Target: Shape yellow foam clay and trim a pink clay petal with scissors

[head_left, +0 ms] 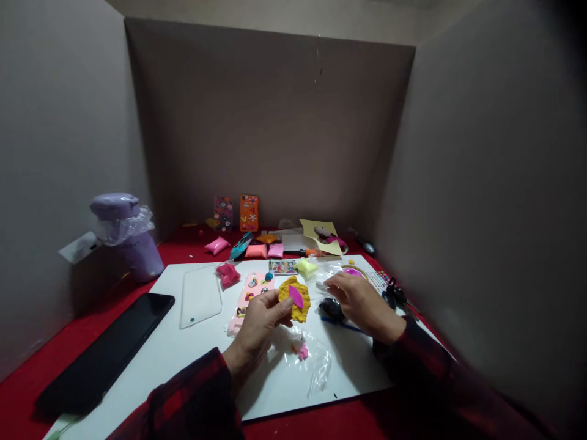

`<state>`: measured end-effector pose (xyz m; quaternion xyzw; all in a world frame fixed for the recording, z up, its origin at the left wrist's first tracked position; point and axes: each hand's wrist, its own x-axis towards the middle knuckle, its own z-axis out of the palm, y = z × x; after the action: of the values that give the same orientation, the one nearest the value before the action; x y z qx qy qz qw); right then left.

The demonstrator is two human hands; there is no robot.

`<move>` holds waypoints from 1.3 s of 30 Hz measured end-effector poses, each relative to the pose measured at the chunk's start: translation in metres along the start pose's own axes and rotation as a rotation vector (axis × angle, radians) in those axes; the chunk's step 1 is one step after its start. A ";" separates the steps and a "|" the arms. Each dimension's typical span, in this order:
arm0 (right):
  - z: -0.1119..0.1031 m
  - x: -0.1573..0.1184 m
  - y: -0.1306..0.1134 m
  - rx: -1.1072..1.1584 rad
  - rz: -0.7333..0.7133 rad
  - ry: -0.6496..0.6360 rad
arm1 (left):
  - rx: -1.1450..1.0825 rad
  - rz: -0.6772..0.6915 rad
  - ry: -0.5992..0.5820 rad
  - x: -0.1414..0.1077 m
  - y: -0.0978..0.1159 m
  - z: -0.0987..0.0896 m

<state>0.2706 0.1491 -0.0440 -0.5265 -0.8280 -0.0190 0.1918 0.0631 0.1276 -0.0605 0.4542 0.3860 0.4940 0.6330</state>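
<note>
My left hand (262,318) pinches a flat, rough-edged yellow disc of modelling clay (300,311) between thumb and fingers. A magenta leaf-shaped piece (296,296) lies on the disc's face. To the right, above the board, my right hand (360,299) has its fingers drawn together near a clear plastic wrapper (326,269); what they hold, if anything, I cannot make out. Below that hand are a dark, shiny object (331,309) and a blue stick (353,328). Behind my left hand lies a pink phone case (238,315) with small clay decorations.
A white board (275,397) covers the red cloth. On it are a clear phone case (200,296), a plastic sheet with pink bits (302,351) and clay packets. A black phone (110,348) and a purple tumbler (137,244) stand left. Grey walls (481,183) enclose the sides and back.
</note>
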 end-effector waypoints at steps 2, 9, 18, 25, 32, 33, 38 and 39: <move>-0.001 -0.001 -0.021 0.289 -0.063 0.128 | 0.025 0.026 -0.015 0.001 -0.001 0.000; 0.019 -0.005 -0.052 0.347 -0.130 0.322 | 0.161 0.094 -0.060 0.000 0.003 0.000; 0.030 -0.005 -0.044 0.585 0.010 0.339 | 0.252 0.088 -0.047 0.000 0.007 0.005; 0.030 -0.007 -0.046 0.622 -0.024 0.348 | 0.113 -0.007 -0.031 0.005 -0.001 0.002; 0.032 -0.012 -0.042 0.780 0.034 0.259 | 0.176 0.014 -0.052 0.005 -0.001 0.002; 0.032 -0.012 -0.041 0.801 0.050 0.228 | 0.182 0.006 -0.056 0.005 -0.001 0.002; 0.035 -0.011 -0.038 0.857 0.042 0.210 | 0.210 -0.075 -0.034 0.005 -0.002 0.003; 0.035 -0.010 -0.039 0.859 0.026 0.226 | 0.211 -0.084 -0.034 0.006 -0.003 0.003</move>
<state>0.2301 0.1312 -0.0733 -0.4042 -0.7279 0.2715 0.4827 0.0676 0.1325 -0.0628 0.5101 0.4437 0.4158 0.6083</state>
